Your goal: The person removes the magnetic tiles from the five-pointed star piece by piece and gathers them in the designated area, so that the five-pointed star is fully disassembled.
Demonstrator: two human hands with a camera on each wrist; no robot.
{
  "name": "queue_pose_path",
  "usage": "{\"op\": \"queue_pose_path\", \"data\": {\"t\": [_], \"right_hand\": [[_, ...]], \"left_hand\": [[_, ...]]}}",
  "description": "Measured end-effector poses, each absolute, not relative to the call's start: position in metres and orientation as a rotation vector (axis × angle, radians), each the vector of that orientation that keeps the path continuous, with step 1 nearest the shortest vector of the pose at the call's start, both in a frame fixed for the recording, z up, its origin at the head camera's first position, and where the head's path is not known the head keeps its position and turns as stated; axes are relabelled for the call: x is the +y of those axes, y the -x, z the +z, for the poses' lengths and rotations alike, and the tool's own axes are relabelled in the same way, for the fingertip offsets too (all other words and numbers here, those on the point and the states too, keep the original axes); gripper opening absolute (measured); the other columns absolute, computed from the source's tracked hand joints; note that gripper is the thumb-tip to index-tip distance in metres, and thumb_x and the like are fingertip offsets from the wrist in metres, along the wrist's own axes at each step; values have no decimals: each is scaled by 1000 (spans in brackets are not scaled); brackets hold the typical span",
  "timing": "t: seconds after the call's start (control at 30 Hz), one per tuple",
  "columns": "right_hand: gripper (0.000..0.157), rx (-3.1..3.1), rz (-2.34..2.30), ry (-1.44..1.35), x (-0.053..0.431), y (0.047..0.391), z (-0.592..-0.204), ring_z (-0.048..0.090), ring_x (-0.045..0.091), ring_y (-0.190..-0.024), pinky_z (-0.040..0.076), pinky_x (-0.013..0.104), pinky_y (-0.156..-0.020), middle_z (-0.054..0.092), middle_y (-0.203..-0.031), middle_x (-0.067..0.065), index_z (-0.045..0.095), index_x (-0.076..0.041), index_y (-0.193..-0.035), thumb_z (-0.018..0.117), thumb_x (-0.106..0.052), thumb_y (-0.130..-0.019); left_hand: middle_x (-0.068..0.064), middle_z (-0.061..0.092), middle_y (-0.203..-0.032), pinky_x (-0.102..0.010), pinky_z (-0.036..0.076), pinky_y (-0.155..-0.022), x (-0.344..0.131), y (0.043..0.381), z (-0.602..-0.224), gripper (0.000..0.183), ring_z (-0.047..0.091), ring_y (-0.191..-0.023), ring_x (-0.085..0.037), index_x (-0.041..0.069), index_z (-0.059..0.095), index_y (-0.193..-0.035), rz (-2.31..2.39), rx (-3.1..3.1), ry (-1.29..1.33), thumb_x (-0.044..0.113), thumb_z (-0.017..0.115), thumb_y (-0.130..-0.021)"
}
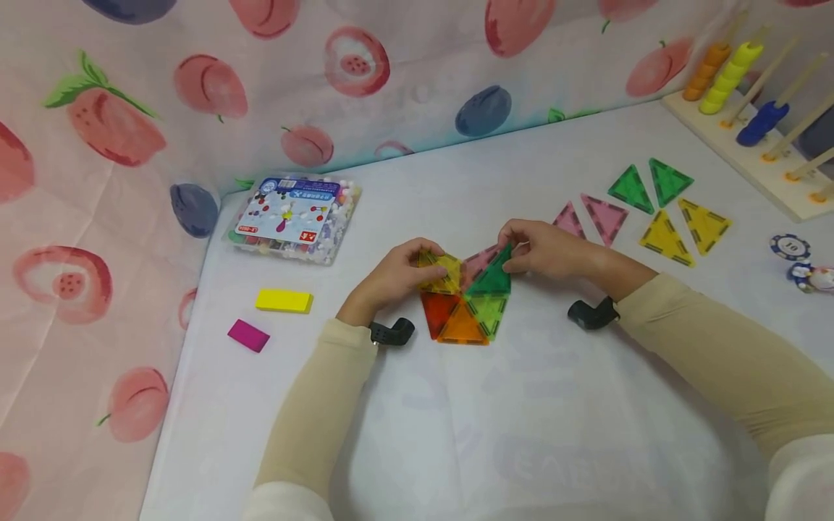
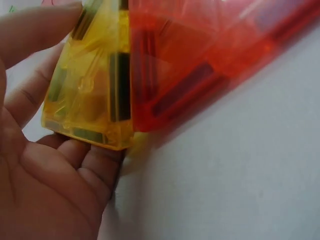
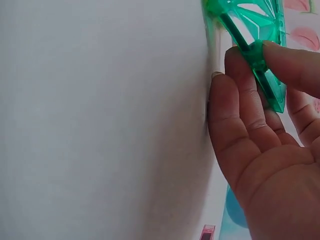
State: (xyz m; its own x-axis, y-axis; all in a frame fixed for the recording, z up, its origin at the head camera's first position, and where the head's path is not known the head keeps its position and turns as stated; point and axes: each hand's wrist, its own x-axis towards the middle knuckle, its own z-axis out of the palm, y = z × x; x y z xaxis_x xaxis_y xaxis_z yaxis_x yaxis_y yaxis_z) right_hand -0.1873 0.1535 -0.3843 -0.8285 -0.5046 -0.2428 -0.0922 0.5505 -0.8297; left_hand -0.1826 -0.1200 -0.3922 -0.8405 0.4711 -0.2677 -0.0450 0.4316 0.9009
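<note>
Nearest the camera are the right sleeve (image 1: 723, 362) and the left sleeve (image 1: 316, 405). The green tile (image 1: 491, 276) lies just left of the right hand's (image 1: 546, 250) fingertips, at the upper right of a ring of tiles. Its long edge slants from an upper corner beside those fingertips down and leftward to the ring's centre, along the pink tile (image 1: 478, 263). The right hand is nearer and pinches it by its outer edge, thumb against fingers, closed to the tile's thickness. Whether it sits flat cannot be told. The left hand (image 1: 393, 275) grips the yellow tile (image 1: 452, 270); the red tile (image 1: 438, 311) adjoins on the near side of its fingers.

Writing: the box (image 1: 287, 210), beyond and left of the left fingers, carries a barcode; its characters are too small to read. The chip (image 1: 790, 247), well right of the right fingers, shows a number beginning with 1, second digit uncertain. The cloth (image 1: 456, 434), nearer than both hands, bears faint, illegible letters.
</note>
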Motion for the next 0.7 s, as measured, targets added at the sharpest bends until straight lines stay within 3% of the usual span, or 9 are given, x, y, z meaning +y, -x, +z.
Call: {"op": "queue_pose_path", "data": {"t": [0.23,0.47,0.7], "right_hand": [[24,2356,-1156,490,157,188,-385,47,23,-79,40,33,-67,49,-97,9,49,-11,-102,63,-14,-83],[31,2432,-1033,470,177,188,-381,45,22,-88,41,35,-78,51,-105,6,51,-13,-112,62,-19,-84],[41,2459,-1096,340,218,184,-365,49,23,-87,46,31,-70,55,-99,9,45,-15,-112,66,-33,-81]], "left_hand": [[-3,54,-105,-30,43,-78,-118,182,-397,26,50,-90,-20,17,54,-103,1431,2207,-345,28,64,-83],[-7,51,-109,-29,42,-78,-112,173,-376,27,49,-91,-22,8,51,-106,1411,2199,-318,20,61,-85],[-5,51,-110,-29,41,-79,-114,175,-383,28,48,-92,-21,10,52,-107,1401,2229,-302,23,63,-84]]}}
